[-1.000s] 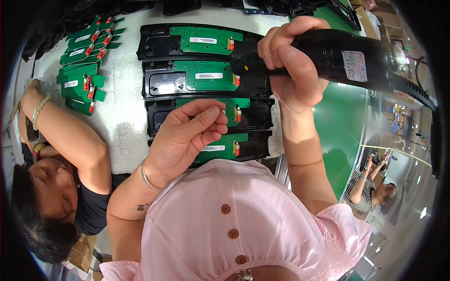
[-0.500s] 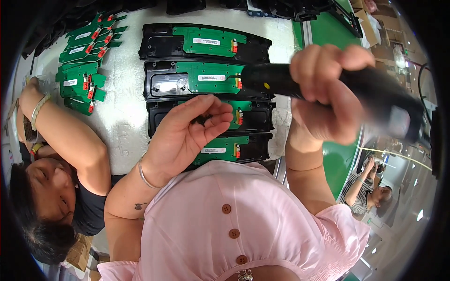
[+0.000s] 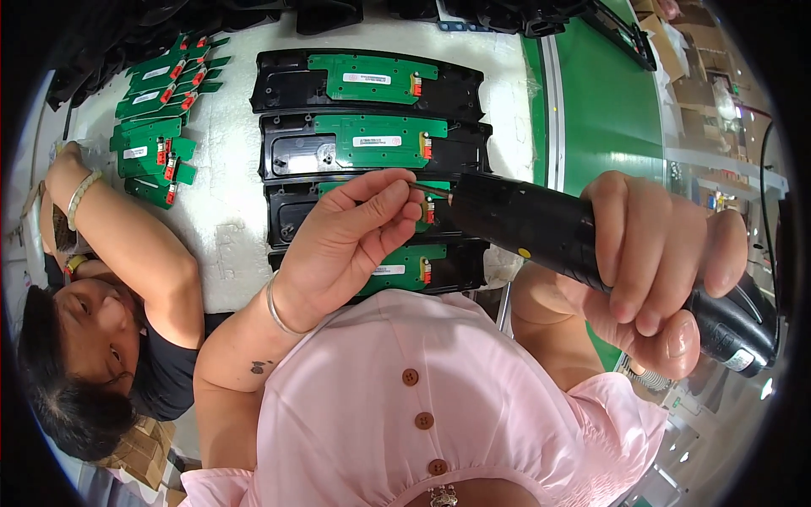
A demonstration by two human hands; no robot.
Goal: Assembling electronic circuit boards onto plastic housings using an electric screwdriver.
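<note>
Pink cloth of our buttoned blouse [image 3: 422,422] fills the near edge. Just beyond it our right hand [image 3: 659,262] is wrapped tight around a black, barrel-shaped electric screwdriver [image 3: 541,228], which lies almost level and points left, its thin metal bit [image 3: 435,192] reaching toward our other hand. Our left hand [image 3: 355,237], a thin bangle [image 3: 274,306] at its wrist, has thumb and fingertips [image 3: 404,198] pinched together right at the end of that bit; whatever small piece they grip is too tiny to make out. Both hands hover over a column of four long black plastic housings, each carrying a green circuit board, laid on a white padded mat [image 3: 228,245]. The nearest housing [image 3: 422,266] and the next one [image 3: 291,215] are partly hidden by our left hand; the third housing [image 3: 372,145] and the farthest housing [image 3: 363,82] lie open to view. To the far left sits a stack of loose green circuit boards [image 3: 156,127]. At near left a person [image 3: 101,338] in a dark top raises a bare arm. A green conveyor belt [image 3: 608,110] runs along the right.
</note>
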